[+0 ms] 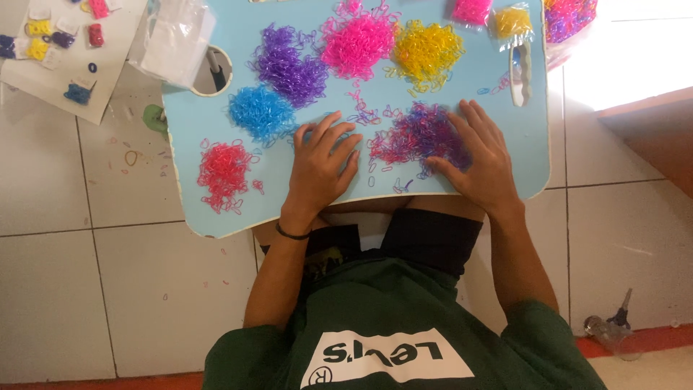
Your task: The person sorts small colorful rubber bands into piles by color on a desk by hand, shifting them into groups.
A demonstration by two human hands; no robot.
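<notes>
Resting flat on the pale blue plastic lap board (202, 130), both bare hands have their fingers spread and pinch nothing. The left hand (321, 162) lies palm down near the board's six o'clock edge, its fingertips pointing toward twelve. The right hand (480, 155) sits at about four o'clock on the board, fingers fanned, its fingertips touching the mixed heap of tiny purple and pink elastic loops (419, 137), which lies between the two hands, just right of the board's centre.

Sorted heaps ring the board: a red pile (225, 173) at eight o'clock, a blue pile (261, 112) at nine to ten, a purple pile (289, 65) at eleven, a bright pink pile (359, 42) at twelve, and a yellow pile (427, 49) at one. Small clear bags of bands (491, 16) sit at the far edge, and a white card with finished packets (61, 43) lies on the tiled floor beyond ten o'clock.

The loops look feather-light, soft and stretchy, likely to tangle, cling together and scatter at a careless sweep. A single one is best taken by a light pinch of thumb and forefinger at its rim, teased from the heap's loose edge rather than its dense middle.
</notes>
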